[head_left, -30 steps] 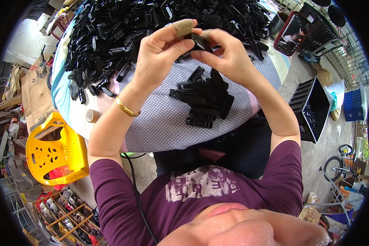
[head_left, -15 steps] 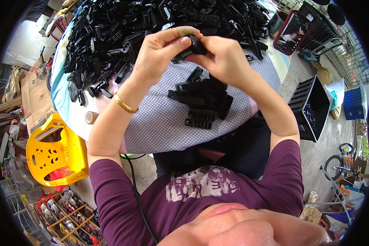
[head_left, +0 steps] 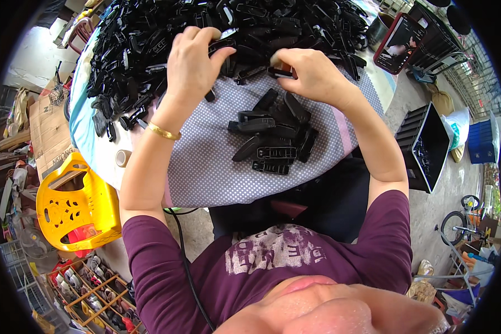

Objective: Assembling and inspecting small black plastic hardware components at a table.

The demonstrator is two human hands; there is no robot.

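Observation:
A large heap of black plastic clips (head_left: 145, 61), slim and elongated, covers the far part of the table. At its near edge my left hand (head_left: 195, 64) is bent over the clips, thumb and forefinger around a shiny black clip (head_left: 224, 40). My right hand (head_left: 317, 78) pinches a dark clip (head_left: 281, 72) between thumb and forefinger, just in front of the heap. Something orange shows inside that grip, too small to name. Between my forearms lies a smaller group of black clips (head_left: 273, 131), loosely stacked on the grey dotted cloth (head_left: 206, 172).
A phone (head_left: 398, 44) stands propped at the table's right edge. Beyond it on the floor is a black crate (head_left: 423, 147) with dark parts inside. A yellow plastic chair (head_left: 78, 200) and a tape roll (head_left: 122, 158) are at the left. A black cable (head_left: 181, 245) hangs near my left arm.
My hands were together over one black piece and have come apart. The left moved left onto the heap's edge, the right slightly right and down. More of the small group now shows.

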